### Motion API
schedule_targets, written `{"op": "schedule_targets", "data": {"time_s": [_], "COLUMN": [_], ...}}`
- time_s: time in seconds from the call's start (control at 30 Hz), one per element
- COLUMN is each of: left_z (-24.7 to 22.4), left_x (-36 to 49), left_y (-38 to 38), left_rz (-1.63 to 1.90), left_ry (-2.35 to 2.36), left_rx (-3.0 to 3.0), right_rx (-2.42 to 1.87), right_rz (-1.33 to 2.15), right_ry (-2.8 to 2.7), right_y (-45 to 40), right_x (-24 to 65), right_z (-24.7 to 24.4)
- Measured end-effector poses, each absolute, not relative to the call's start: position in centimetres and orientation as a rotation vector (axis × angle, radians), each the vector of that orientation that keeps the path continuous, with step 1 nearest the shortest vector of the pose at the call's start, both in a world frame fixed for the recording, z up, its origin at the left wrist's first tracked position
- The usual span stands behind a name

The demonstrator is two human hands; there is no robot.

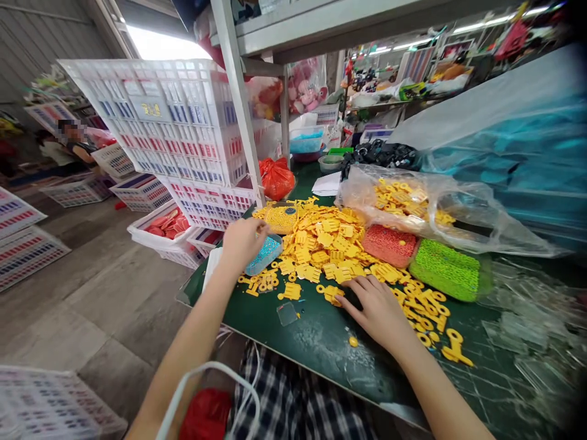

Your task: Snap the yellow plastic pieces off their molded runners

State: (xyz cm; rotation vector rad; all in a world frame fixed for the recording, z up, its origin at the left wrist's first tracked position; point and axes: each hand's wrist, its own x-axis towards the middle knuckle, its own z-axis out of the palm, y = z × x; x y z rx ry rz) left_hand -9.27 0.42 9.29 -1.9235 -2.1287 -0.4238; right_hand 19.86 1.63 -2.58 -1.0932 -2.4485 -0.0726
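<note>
**As yellow plastic tags (321,250) lie heaped on a green workbench (316,360), we reach in with both hands**

Our left hand (243,241) is bunched at the rim of a shallow tray of blue beads (265,255), its fingers (261,227) curled tightly together. Whether they pinch anything, we cannot tell. Our right hand (378,311) lies open and released at the near edge of the heap, its spread fingers (362,283) resting on the bench among the loose tags.

The heap fills the middle of the bench, between our hands and the plastic bag of more yellow tags (403,205). A tray of yellow beads (280,219) sits at its far left. A block of red beads (389,245) and a block of green beads (447,272) lie side by side along its far right edge. A small transparent square (287,314) lies just in front of the heap, near a single yellow disc (353,341). Crumpled transparent plastic sheets (527,330) cover the bench's right end.

White plastic crates (156,122) stand stacked beyond the bench to the left, beside a red plastic bag (276,178). Farther back, a co-worker (68,143) sits among more crates.
</note>
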Motion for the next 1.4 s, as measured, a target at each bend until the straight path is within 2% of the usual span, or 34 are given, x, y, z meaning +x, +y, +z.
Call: {"op": "schedule_targets", "data": {"time_s": [0.1, 0.17, 0.33, 0.53, 1.2, 1.3, 1.4], "left_z": [9.3, 8.1, 5.6, 4.7, 5.4, 6.2, 6.1], "left_x": [-13.0, -13.9, -13.5, -13.0, -11.9, -10.3, -7.2], "left_y": [1.9, 2.6, 3.5, 4.2, 2.8, 1.6, 0.7], "left_rz": [0.033, 0.170, 0.246, 0.240, -0.120, -0.348, -0.724], "left_ry": [-2.154, -2.122, -2.090, -2.139, -2.191, -2.099, -1.855], "left_rx": [-1.992, -2.123, -2.216, -2.217, -2.123, -2.179, -2.327], "right_rx": [-1.070, -1.043, -0.995, -0.894, -0.884, -0.946, -1.084], "right_rz": [-0.154, -0.212, -0.309, -0.345, -0.309, -0.238, -0.176], "right_ry": [-2.461, -2.489, -2.516, -2.463, -2.499, -2.518, -2.559], "right_y": [1.7, 2.0, 2.4, 2.3, 2.4, 2.5, 2.4], "right_x": [20.0, 20.3, 20.7, 20.1, 19.8, 20.4, 20.9], "right_z": [-2.6, -2.7, -2.8, -3.7, -3.5, -2.8, -1.7]}}
